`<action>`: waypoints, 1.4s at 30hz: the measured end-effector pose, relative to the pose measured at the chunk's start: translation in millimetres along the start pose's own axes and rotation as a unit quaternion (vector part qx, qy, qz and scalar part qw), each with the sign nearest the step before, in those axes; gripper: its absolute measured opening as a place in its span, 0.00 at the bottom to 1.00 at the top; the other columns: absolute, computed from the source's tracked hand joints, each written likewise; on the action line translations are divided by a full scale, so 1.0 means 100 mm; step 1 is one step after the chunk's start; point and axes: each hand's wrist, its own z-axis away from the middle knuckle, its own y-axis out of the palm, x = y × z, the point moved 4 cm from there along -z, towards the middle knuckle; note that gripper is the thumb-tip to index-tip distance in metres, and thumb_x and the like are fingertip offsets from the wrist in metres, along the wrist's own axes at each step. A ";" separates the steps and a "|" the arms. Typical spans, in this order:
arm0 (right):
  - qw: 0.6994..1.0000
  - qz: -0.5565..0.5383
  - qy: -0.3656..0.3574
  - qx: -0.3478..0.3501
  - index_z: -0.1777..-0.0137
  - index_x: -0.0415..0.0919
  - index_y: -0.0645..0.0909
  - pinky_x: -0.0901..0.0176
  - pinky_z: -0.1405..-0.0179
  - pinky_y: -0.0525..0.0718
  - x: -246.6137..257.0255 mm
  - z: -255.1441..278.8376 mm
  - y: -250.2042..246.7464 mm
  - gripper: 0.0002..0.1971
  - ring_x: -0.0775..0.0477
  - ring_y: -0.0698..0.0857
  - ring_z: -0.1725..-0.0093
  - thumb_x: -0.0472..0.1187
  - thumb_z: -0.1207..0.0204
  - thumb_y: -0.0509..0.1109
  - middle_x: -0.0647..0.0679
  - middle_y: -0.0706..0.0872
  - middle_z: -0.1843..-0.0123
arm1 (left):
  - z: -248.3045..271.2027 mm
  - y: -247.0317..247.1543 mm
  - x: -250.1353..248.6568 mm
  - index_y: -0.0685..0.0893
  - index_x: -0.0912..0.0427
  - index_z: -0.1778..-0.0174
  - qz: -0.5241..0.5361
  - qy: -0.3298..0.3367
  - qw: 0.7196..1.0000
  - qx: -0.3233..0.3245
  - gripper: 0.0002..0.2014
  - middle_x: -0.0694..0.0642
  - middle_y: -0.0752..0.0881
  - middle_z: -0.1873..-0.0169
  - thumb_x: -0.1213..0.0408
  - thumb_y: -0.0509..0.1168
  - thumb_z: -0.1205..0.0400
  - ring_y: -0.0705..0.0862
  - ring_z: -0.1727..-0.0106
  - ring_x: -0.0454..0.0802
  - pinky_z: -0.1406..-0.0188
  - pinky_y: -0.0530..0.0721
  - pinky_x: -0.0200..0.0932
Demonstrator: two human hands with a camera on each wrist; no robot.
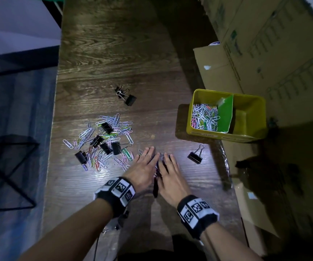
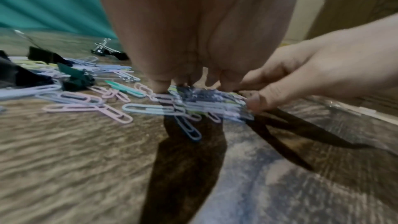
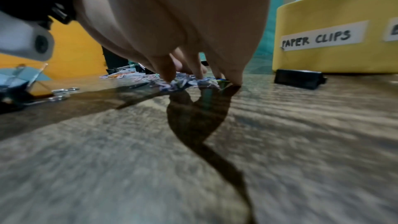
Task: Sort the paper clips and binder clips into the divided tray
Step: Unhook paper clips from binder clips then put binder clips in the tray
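Both hands lie side by side on the wooden table (image 1: pixel 114 53), closing on a small bunch of coloured paper clips (image 2: pixel 206 103). My left hand (image 1: pixel 148 157) keeps its fingers (image 2: pixel 189 74) straight and presses the bunch from the left. My right hand (image 1: pixel 168 162) pinches the bunch's other end between thumb (image 2: pixel 258 101) and curled fingers (image 3: pixel 198 67). To the left lies the mixed pile (image 1: pixel 103 140) of paper clips and black binder clips. The yellow divided tray (image 1: pixel 218 90) stands at the right. Its left compartment holds paper clips (image 1: pixel 204 117), and its right compartment (image 1: pixel 250 117) is bare.
One black binder clip (image 1: pixel 195 156) lies right of my right hand, in front of the tray (image 3: pixel 323 14) with its "PAPER CLIPS" label (image 3: pixel 316 38). Two more binder clips (image 1: pixel 125 95) lie farther back. Cardboard boxes (image 1: pixel 265 44) wall the right side. The table's left edge drops to the floor.
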 end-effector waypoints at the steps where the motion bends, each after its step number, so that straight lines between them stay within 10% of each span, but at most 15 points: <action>1: 1.000 -0.013 -0.007 -0.004 0.17 0.38 0.49 0.42 0.18 0.49 0.00 0.04 -0.02 0.31 0.40 0.39 0.16 0.44 0.18 0.53 0.40 0.43 0.15 | 0.04 -0.03 0.02 0.49 0.57 0.19 0.020 0.019 0.999 -0.023 0.28 0.57 0.42 0.18 0.65 0.50 0.15 0.42 0.18 0.54 0.19 0.46 0.58; 5: 0.999 -0.027 -0.021 -0.002 0.17 0.43 0.47 0.45 0.17 0.43 -0.01 0.06 -0.12 0.37 0.43 0.35 0.17 0.52 0.19 0.60 0.42 0.39 0.15 | 0.06 -0.24 0.30 0.58 0.61 0.21 0.048 0.014 0.987 -0.155 0.30 0.65 0.55 0.20 0.75 0.57 0.20 0.54 0.19 0.61 0.22 0.60 0.63; 12: 0.999 0.013 -0.018 0.042 0.17 0.42 0.44 0.41 0.18 0.42 0.05 0.06 -0.04 0.42 0.39 0.35 0.17 0.52 0.22 0.65 0.41 0.37 0.15 | 0.01 -0.09 0.13 0.43 0.56 0.19 -0.049 0.013 0.999 -0.019 0.39 0.56 0.35 0.19 0.76 0.53 0.24 0.36 0.18 0.55 0.21 0.40 0.55; 25: 0.998 0.019 -0.031 0.046 0.17 0.43 0.47 0.46 0.18 0.41 -0.01 0.11 -0.05 0.42 0.42 0.36 0.17 0.50 0.23 0.69 0.42 0.38 0.15 | -0.02 -0.58 0.75 0.49 0.58 0.19 -0.071 -0.084 0.991 -0.072 0.38 0.58 0.48 0.18 0.78 0.54 0.25 0.47 0.17 0.55 0.21 0.48 0.59; 29: 1.000 -0.019 -0.014 0.002 0.17 0.45 0.46 0.44 0.18 0.51 -0.04 0.06 -0.17 0.48 0.42 0.39 0.17 0.54 0.28 0.73 0.45 0.42 0.15 | 0.22 -0.60 0.30 0.68 0.58 0.26 -0.046 -0.021 0.981 -0.186 0.26 0.63 0.76 0.36 0.67 0.60 0.22 0.78 0.39 0.63 0.41 0.81 0.58; 33: 0.999 0.025 0.033 -0.018 0.18 0.45 0.49 0.42 0.27 0.67 -0.01 -0.10 -0.26 0.57 0.38 0.57 0.23 0.63 0.40 0.78 0.41 0.57 0.22 | 0.21 -0.29 0.16 0.59 0.47 0.23 -0.084 -0.114 0.988 -0.056 0.36 0.61 0.67 0.31 0.42 0.65 0.26 0.72 0.33 0.64 0.38 0.76 0.57; 42: 0.998 -0.034 0.047 0.022 0.30 0.37 0.74 0.45 0.33 0.77 0.07 -0.10 -0.33 0.24 0.35 0.75 0.33 0.32 0.27 0.72 0.38 0.70 0.31 | 0.07 -0.11 -0.05 0.80 0.56 0.37 0.076 -0.138 0.982 -0.107 0.21 0.60 0.78 0.41 0.67 0.72 0.27 0.81 0.41 0.62 0.41 0.77 0.50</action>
